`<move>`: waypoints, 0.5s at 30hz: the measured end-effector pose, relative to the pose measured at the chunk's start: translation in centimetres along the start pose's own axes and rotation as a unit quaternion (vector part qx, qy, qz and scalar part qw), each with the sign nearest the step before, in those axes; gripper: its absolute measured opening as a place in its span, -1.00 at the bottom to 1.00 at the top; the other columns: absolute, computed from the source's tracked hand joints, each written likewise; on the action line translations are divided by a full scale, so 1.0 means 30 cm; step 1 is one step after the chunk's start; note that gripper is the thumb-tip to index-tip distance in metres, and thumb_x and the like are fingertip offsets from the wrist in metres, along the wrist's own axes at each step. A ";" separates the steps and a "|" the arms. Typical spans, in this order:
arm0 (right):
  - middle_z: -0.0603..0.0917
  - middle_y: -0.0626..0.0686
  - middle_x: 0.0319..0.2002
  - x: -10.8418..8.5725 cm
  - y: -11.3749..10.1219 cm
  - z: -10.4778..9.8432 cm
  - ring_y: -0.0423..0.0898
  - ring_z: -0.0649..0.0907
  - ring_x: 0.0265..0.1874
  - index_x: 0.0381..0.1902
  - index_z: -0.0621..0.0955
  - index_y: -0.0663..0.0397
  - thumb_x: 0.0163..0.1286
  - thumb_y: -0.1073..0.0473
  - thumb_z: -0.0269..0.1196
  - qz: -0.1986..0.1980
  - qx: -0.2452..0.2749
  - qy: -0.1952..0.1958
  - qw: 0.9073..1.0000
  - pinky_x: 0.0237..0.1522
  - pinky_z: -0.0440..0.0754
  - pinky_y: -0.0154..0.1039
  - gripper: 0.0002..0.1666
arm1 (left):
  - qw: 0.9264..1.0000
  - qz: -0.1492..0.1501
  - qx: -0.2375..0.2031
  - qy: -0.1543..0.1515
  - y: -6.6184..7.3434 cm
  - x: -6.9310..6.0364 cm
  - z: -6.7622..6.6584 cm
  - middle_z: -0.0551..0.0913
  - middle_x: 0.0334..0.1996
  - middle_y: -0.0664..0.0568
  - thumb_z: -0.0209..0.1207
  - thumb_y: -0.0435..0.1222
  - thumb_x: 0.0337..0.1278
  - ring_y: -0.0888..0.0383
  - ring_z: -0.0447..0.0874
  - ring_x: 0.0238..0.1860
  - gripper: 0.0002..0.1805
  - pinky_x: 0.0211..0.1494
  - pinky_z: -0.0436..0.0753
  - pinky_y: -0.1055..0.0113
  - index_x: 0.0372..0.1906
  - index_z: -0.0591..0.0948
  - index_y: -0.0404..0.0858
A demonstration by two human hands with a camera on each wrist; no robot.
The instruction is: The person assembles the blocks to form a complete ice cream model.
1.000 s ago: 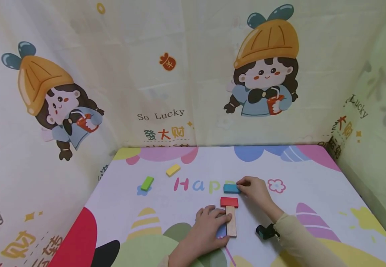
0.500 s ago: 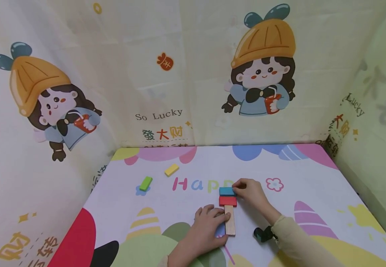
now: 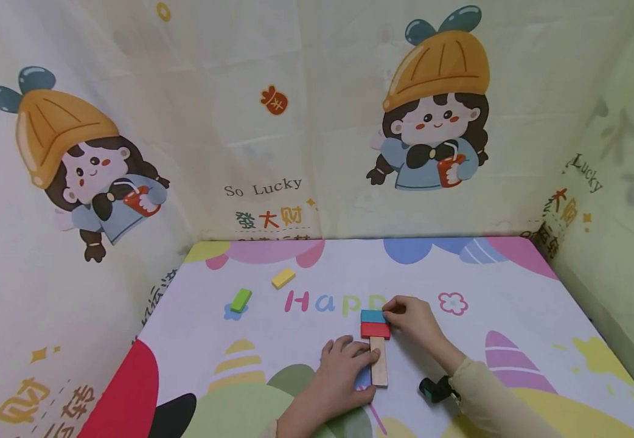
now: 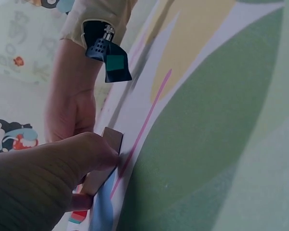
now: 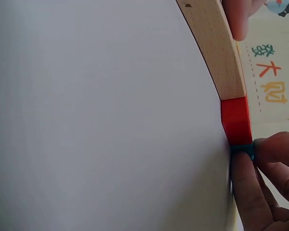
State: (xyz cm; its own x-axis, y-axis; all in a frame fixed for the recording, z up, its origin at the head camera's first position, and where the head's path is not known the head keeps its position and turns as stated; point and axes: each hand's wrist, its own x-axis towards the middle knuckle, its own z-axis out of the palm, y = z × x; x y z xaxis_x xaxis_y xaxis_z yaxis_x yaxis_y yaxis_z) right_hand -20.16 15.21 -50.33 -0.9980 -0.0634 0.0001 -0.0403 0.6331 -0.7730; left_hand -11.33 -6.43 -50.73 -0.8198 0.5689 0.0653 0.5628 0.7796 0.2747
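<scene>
A plain wooden block [image 3: 379, 363] lies lengthwise on the table, its far end against a red block [image 3: 375, 330] set crosswise. Against the red block's far side lies a blue block [image 3: 373, 316]; in the right wrist view the blue block [image 5: 243, 150] touches the red block [image 5: 236, 120]. My right hand [image 3: 417, 320] pinches the blue block's right end between thumb and finger. With thumb and fingers, my left hand [image 3: 334, 378] grips the wooden block from its left side, and the left wrist view shows the thumb of that hand [image 4: 53, 178] at the block's near end.
Farther back on the left lie a green block [image 3: 241, 300] and a yellow block [image 3: 283, 278]. The patterned table [image 3: 185, 340] meets hanging cloth walls at its back and sides. A dark device [image 3: 434, 390] is strapped at the right wrist.
My right hand has brought the blue block toward me and slightly left, from a small gap beyond the red block to contact with it. The left hand has kept its place on the wooden block.
</scene>
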 end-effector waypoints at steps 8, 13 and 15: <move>0.77 0.02 -0.17 -0.033 0.001 -0.012 -0.06 0.75 -0.20 -0.08 0.73 0.08 0.34 0.20 0.40 -0.011 0.007 0.003 1.000 -0.22 0.65 -0.21 -0.79 | 1.000 0.000 -0.003 -0.002 0.000 -0.003 -0.006 0.58 0.30 0.17 0.35 0.06 0.18 -0.11 0.41 0.38 -0.36 0.31 0.43 -0.33 0.40 0.55 0.20; 0.71 0.03 -0.01 -0.073 0.012 -0.029 -0.01 0.74 -0.11 -0.08 0.73 -0.01 0.32 0.21 0.43 -0.099 -0.011 -0.018 0.995 -0.11 0.74 -0.13 -0.79 | 1.000 0.017 0.000 0.003 -0.011 -0.012 -0.009 0.56 0.32 0.17 0.36 0.02 0.18 -0.10 0.42 0.38 -0.30 0.30 0.46 -0.30 0.46 0.49 0.18; 0.68 0.02 0.06 -0.092 0.022 -0.034 0.02 0.71 -0.02 -0.06 0.73 -0.07 0.32 0.18 0.44 -0.150 -0.036 -0.031 0.988 0.00 0.72 -0.05 -0.77 | 1.000 0.025 -0.004 0.003 -0.020 -0.016 -0.010 0.56 0.33 0.16 0.36 0.01 0.19 -0.10 0.43 0.38 -0.26 0.32 0.46 -0.30 0.49 0.45 0.15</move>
State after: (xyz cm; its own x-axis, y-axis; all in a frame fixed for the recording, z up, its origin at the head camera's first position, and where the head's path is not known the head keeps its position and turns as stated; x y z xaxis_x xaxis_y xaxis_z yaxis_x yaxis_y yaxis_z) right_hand -17.50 16.60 -50.20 -0.9361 -0.3016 0.1811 -0.3385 0.6324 -0.6968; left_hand -11.30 -7.24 -50.65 -0.7917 0.6050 0.0850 0.6019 0.7484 0.2786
